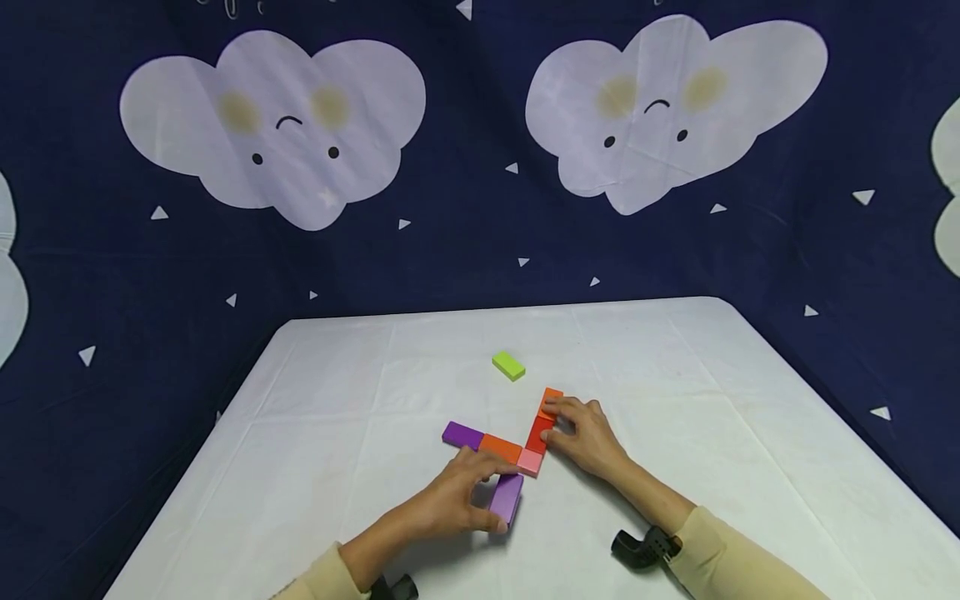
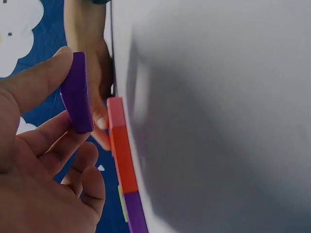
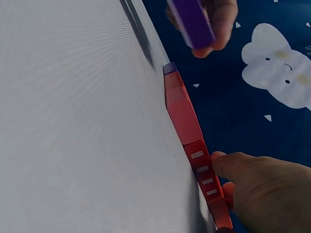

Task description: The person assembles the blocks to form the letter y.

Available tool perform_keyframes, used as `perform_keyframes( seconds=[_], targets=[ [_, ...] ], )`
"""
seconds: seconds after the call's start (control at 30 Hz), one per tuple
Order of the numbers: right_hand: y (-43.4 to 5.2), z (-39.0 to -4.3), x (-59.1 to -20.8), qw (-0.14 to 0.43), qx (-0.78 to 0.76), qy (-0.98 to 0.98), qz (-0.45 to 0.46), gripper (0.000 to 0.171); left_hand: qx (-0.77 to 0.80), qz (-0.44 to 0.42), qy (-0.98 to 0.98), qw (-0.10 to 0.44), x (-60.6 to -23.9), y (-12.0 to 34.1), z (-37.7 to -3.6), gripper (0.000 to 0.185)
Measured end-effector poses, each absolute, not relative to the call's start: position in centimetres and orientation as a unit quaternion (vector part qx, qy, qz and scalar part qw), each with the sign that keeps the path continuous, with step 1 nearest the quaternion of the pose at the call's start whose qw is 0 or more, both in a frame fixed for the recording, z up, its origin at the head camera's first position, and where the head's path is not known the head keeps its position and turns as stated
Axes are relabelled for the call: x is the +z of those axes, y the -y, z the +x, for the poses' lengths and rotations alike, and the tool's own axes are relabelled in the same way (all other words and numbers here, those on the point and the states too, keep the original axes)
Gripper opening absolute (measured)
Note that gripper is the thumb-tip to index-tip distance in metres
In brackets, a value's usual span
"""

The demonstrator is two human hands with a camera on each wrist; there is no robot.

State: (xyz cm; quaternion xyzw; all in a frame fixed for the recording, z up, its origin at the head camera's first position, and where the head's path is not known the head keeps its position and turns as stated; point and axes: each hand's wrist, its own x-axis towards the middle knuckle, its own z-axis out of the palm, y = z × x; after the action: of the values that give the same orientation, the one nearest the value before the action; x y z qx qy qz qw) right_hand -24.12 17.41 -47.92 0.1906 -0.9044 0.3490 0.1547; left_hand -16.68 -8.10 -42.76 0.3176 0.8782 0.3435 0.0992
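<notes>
One flat, seemingly glossy purple block [image 1: 506,497]

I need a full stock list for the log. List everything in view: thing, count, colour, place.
purple block in hand: 1, purple, pinched by the left hand, near side of the pink block
flat purple block: 1, purple, left end of the flat row
orange blocks: 2, orange, one in the row beside the flat purple block, one at the far end of the angled arm under the right hand's fingers
pink block: 1, pink, at the corner where row and arm meet
red block: 1, red, in the arm beyond the pink block
green block: 1, lime green, alone, farther back
table: 1, white cloth
backdrop: 1, dark blue, white clouds
left hand: 1
right hand: 1
</notes>
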Motion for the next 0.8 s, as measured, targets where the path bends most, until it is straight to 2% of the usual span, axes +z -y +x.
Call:
perform_keyframes(
  seconds=[0.8],
  targets=[
    [-17.4,-24.1,-48.0,0.144,0.351,0.906,0.186,0.043,0.314,0.322,-0.886,0.116,-44.2,7.3,-17.2,0.065]
  ],
)
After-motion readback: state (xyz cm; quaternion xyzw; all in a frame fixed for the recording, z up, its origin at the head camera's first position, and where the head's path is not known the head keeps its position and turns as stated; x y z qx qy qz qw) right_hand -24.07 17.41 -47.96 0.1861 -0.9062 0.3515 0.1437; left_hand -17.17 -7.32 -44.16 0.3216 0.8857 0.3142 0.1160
